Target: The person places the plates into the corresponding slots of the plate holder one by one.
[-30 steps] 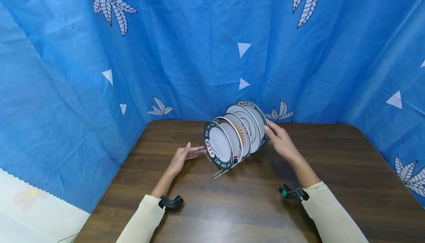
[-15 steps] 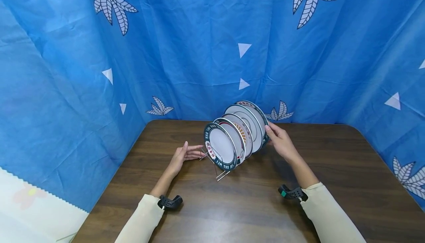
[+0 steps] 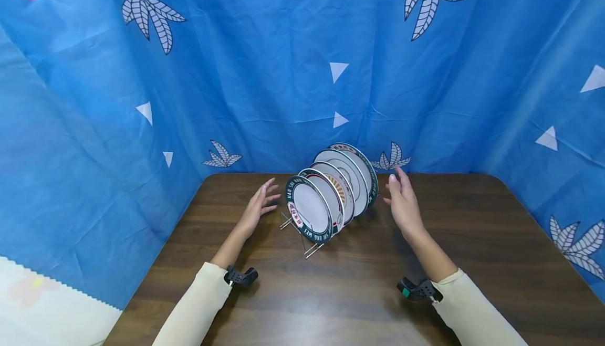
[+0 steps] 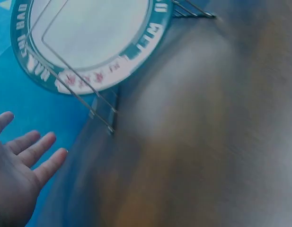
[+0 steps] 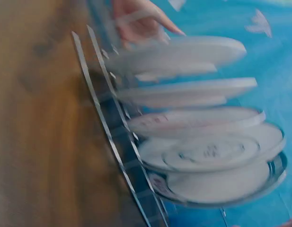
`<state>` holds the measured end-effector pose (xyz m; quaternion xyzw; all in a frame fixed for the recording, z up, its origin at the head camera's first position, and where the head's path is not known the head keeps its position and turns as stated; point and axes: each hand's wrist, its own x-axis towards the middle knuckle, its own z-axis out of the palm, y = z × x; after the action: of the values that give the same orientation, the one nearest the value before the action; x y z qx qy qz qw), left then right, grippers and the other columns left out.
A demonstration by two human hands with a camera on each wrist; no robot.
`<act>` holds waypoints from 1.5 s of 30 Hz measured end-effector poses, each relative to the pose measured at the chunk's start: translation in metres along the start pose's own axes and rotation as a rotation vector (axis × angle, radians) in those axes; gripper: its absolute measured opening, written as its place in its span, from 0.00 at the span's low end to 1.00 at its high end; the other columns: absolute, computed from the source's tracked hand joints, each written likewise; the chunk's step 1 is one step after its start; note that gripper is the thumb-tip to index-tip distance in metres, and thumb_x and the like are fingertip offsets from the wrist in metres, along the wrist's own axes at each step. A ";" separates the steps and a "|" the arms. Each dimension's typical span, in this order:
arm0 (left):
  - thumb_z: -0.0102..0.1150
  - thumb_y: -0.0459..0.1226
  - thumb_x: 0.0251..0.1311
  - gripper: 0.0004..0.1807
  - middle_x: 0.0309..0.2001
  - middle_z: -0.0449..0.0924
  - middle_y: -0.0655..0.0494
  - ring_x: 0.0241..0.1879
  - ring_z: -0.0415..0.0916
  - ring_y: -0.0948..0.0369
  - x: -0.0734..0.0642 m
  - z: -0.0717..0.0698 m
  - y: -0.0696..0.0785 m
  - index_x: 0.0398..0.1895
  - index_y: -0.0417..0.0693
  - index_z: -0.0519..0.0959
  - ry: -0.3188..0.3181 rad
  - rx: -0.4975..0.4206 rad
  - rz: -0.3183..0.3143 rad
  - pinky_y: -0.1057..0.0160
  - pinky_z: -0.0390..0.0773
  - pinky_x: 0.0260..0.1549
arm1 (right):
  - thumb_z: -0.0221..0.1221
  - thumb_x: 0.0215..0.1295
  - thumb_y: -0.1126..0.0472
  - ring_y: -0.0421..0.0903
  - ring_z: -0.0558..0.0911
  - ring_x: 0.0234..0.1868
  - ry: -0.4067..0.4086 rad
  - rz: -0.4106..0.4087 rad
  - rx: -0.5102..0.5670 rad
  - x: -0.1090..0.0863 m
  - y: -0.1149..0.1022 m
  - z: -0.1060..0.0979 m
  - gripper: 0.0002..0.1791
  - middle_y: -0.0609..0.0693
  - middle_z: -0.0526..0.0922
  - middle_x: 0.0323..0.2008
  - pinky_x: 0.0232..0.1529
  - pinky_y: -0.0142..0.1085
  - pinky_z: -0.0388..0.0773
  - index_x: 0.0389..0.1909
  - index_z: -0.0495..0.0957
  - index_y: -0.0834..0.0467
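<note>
Several round plates stand tilted on edge in a thin wire dish rack [image 3: 313, 252] on the table. The front plate [image 3: 309, 208] has a dark green rim with white lettering; behind it, another plate [image 3: 336, 188] carries an orange sunray pattern. My left hand [image 3: 255, 210] is off the rack's left end, fingers spread. In the left wrist view, that hand [image 4: 15, 177] lies apart from the wire. To the right of the rear plate [image 3: 371, 170], my right hand [image 3: 405, 205] is held with extended fingers and a gap to the rim. Slots between the plates show in the right wrist view, where the rack rails [image 5: 104, 125] run beneath them.
The brown wooden table [image 3: 350, 304] extends around the rack on all sides. A blue patterned curtain [image 3: 283, 73] hangs close behind the table's far edge. White cloth [image 3: 47, 304] shows at the lower left. Each wrist wears a black camera band [image 3: 242, 276].
Both hands have come away from the rack and plates: the left has drawn off the rack's left end, the right has released the rear plate. Earlier, the rack turned slightly.
</note>
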<state>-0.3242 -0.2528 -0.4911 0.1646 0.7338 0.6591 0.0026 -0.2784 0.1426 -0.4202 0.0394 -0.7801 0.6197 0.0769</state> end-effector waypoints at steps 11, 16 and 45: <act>0.16 0.61 0.78 0.37 0.79 0.51 0.42 0.76 0.51 0.39 0.037 0.026 0.019 0.82 0.57 0.50 -0.090 -0.041 -0.084 0.30 0.60 0.69 | 0.37 0.83 0.43 0.51 0.32 0.81 -0.126 0.053 0.014 -0.060 -0.007 0.043 0.40 0.46 0.24 0.81 0.80 0.54 0.35 0.79 0.21 0.44; 0.14 0.65 0.75 0.41 0.80 0.49 0.44 0.75 0.54 0.38 0.041 0.039 0.013 0.82 0.54 0.50 -0.155 -0.143 -0.081 0.26 0.60 0.66 | 0.39 0.84 0.49 0.48 0.28 0.80 -0.145 -0.011 0.037 -0.071 -0.005 0.061 0.40 0.47 0.24 0.81 0.79 0.56 0.31 0.80 0.23 0.49; 0.11 0.67 0.73 0.44 0.80 0.50 0.49 0.77 0.52 0.45 0.000 0.070 0.018 0.82 0.54 0.49 -0.129 -0.295 -0.093 0.37 0.62 0.69 | 0.35 0.83 0.43 0.46 0.27 0.80 -0.118 0.063 0.030 -0.051 0.002 0.057 0.39 0.45 0.23 0.80 0.79 0.53 0.29 0.80 0.22 0.46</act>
<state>-0.3046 -0.1841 -0.4824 0.1703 0.6341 0.7470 0.1044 -0.2323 0.0864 -0.4432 0.0525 -0.7748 0.6299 0.0107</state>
